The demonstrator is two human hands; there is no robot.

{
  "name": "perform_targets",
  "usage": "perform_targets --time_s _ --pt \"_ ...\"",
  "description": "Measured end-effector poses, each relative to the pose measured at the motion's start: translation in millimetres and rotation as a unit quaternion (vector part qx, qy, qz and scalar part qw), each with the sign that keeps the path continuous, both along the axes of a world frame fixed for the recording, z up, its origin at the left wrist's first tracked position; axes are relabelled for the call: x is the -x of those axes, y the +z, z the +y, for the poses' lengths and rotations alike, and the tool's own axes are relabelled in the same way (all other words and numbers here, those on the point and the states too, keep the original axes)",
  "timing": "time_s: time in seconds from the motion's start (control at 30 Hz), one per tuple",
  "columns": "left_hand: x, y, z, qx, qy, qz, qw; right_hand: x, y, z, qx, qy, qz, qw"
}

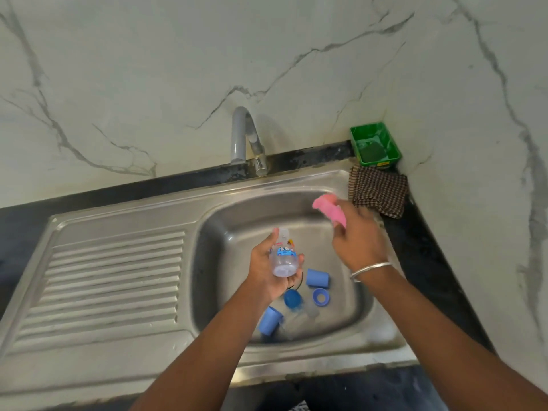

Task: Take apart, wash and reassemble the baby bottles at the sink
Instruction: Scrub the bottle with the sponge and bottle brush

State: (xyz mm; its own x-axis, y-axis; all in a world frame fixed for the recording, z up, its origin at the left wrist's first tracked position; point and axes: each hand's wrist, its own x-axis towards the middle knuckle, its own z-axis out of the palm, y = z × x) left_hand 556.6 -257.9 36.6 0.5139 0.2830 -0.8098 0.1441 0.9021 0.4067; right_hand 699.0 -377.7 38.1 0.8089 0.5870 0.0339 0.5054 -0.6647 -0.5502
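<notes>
L hand (268, 264) curls around a clear baby bottle (284, 253) w/ a blue car print, holding it over the sink basin (344, 304), base tilted toward the camera, neck pointing away. No cap or teat on it. R hand (357, 240), a metal bangle (369, 269) on its wrist, grips a pink sponge (329, 207) near the basin's back right corner; fingers are closed on it, though blur hides exactly how.

In the basin below the hands: two blue caps (317, 277) lying on their sides, a blue screw ring (321, 297) facing up, a second blue ring or lid (292, 299), and a second clear bottle (296, 321) on its side, blurry.

Steel drainboard (112, 280) is at left. Gray tap (244, 137) stands behind the basin, not running. At back right, a green tray (375, 145) holds a dark scrub pad, w/ a brown checked cloth (378, 191) just in front of it. Marble-look wall behind.
</notes>
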Motion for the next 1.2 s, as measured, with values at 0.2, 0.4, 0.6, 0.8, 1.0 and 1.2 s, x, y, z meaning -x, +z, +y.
perform_targets --time_s 0.2,0.4,0.6,0.8,1.0,1.2 --pt "21 -20 10 0.095 0.087 0.076 0.989 43 -12 18 0.009 0.034 0.151 0.988" --pt "41 -29 20 0.124 0.061 0.066 0.988 66 -8 27 -0.042 0.012 0.258 0.965" --pt "56 -21 37 0.033 0.064 0.057 0.996 94 12 45 -0.100 0.084 0.179 0.975" --pt "58 -16 39 0.002 0.097 -0.039 0.995 124 7 67 -0.073 0.164 0.080 0.980" --pt "72 -8 54 -0.069 0.079 -0.009 0.994 165 1 66 -0.089 0.274 -0.005 0.958" --pt "90 -6 62 -0.026 0.056 0.000 0.998 173 2 40 -0.100 0.304 -0.040 0.947"
